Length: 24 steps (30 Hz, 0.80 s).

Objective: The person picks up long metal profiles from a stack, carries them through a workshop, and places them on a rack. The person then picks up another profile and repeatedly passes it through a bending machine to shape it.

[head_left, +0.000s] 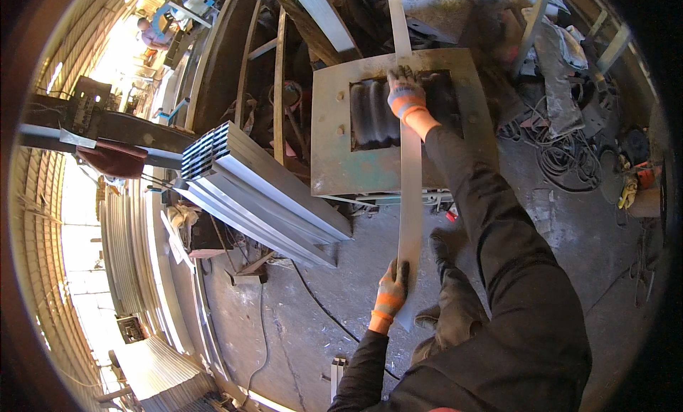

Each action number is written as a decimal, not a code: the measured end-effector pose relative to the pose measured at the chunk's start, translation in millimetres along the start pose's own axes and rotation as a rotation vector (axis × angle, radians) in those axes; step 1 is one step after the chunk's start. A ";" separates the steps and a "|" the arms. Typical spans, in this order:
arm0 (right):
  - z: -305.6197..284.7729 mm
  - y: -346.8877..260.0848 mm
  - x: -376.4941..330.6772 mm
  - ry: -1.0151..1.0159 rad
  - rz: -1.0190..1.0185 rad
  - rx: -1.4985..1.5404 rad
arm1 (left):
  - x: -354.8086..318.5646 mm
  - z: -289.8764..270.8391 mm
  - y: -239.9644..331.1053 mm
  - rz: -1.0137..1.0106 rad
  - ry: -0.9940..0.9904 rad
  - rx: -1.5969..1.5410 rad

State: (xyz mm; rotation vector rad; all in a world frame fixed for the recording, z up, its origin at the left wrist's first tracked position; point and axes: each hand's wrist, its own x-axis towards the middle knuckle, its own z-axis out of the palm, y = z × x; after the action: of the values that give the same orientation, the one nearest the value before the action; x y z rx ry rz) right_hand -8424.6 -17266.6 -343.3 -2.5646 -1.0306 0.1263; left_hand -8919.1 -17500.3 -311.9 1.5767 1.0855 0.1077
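Observation:
A long flat metal strip (410,199) runs away from me, its far part lying across a worn metal frame (370,172) with a dark ribbed opening (373,113). My left hand (390,292), in an orange and grey glove, is closed round the strip near its lower end. Farther along, above the opening, my right hand (408,98) in a matching glove grips the same strip from on top. The right fingers point away from me, and their undersides are hidden.
Left of the frame leans a stack of metal profiles (263,188). Cables (569,156) lie coiled on the right-hand floor, near scrap. A black cord (320,305) crosses the floor by my left arm. Another person (153,35) is far off at upper left.

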 end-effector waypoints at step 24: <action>-70.8 -126.2 -613.7 -0.160 -0.429 0.067 | -526.1 -107.1 -329.6 -0.448 -0.136 0.016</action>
State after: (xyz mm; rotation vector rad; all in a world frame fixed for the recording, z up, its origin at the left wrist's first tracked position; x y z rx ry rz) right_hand -8938.0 -17624.0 -264.3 -2.2427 -1.5799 0.2480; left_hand -9468.9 -17807.5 -297.4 1.2993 1.3047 -0.3066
